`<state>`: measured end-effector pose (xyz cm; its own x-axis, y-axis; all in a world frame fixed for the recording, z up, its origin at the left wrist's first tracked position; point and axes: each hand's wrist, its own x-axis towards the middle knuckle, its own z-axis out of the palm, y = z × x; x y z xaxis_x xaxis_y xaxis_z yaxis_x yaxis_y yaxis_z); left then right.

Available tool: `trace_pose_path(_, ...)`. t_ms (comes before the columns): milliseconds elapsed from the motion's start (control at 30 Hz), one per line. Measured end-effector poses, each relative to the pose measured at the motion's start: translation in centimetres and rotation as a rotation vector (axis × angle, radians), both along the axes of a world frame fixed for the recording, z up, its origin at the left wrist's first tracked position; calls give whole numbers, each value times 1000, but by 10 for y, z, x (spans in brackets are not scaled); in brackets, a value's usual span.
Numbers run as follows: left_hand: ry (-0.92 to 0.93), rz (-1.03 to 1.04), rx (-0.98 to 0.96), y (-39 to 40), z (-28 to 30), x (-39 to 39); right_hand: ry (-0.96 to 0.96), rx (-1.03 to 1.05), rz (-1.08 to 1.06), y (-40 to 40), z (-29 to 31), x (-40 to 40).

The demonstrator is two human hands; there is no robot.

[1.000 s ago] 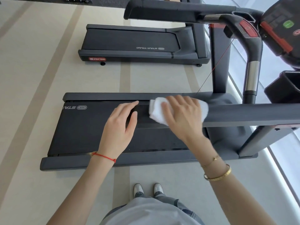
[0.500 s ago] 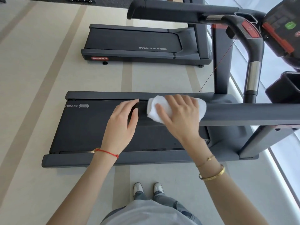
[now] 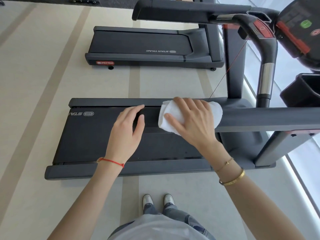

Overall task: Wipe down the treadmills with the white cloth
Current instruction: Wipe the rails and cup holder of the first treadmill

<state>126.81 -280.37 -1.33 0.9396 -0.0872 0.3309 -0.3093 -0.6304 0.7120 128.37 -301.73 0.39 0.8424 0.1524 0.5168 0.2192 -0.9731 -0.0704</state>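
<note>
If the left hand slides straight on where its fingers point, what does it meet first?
Probably nothing close: the left hand points past the white cloth, across open space over the belt. The far handrail looks next, though depth is unclear.

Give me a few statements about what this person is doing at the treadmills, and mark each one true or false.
1. The right hand presses the white cloth onto the handrail of the near treadmill. True.
2. The left hand holds a second cloth. False: it holds no cloth and rests on the free end of that handrail.
3. A second treadmill stands on the floor beyond the near one. True.
4. The red string bracelet is on the right wrist. False: it is on the left wrist, and the right wrist wears a gold bangle.
</note>
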Motion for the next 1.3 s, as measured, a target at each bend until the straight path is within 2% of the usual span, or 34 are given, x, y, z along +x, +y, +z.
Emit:
trace_pose_path(167, -5, 10, -12, -2, 0, -2, -142, 8, 6, -20, -12, 0)
trace_pose_path(333, 7, 16, -9, -2, 0, -1, -182, 119, -177, -7, -9, 9)
trace_pose_path(500, 10, 5, -18, -3, 0, -1, -160, 87, 73, 36, -16, -1)
trace_pose_path(633, 12, 9, 1, -2, 0, -1, -186, -10, 154, 6, -16, -1)
trace_pose_path(733, 10, 8, 11, -2, 1, -1, -203, 33, -11, -32, -15, 4)
trace_pose_path(833, -4, 4, 60, -4, 3, 0, -228, 77, -202, -25, -10, 14)
trace_pose_path(933, -28, 1, 100, -9, 5, 0, -237, 144, -86, 2, -11, 10)
trace_pose_path(1067, -87, -32, 158, -24, 6, 2, -251, 88, 70, -6, -15, 5)
trace_pose_path(1300, -236, 10, 350, -67, 10, 6, -290, 80, 8, -68, -19, 1)
